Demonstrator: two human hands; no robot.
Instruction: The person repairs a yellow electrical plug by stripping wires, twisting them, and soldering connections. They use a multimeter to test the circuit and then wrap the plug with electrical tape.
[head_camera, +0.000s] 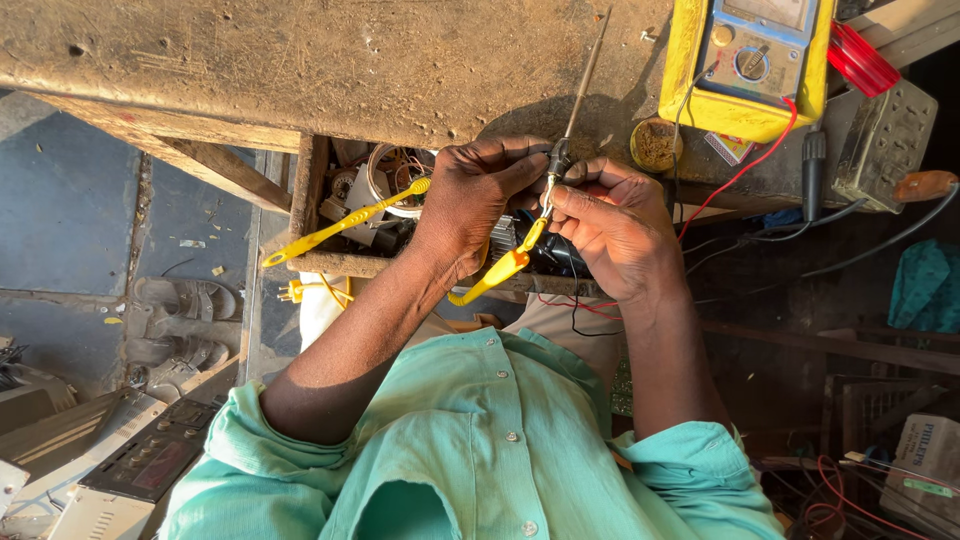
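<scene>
My left hand (470, 200) and my right hand (612, 225) meet at the edge of a worn wooden workbench (330, 60). Together they pinch a thin metal probe (582, 85) with a dark collar, its tip pointing up over the bench. A yellow curved handle (497, 272) hangs from the same spot below my fingers. A second yellow tool (335, 225) sticks out to the left behind my left wrist. Which hand bears the probe's weight I cannot tell.
A yellow multimeter (752, 62) with red and black leads lies at the bench's right end, next to a small round tin (655, 145). An open drawer (310, 190) holds wire coils and parts. Sandals (185, 300) and grey electronic boxes (110, 470) lie on the floor at left.
</scene>
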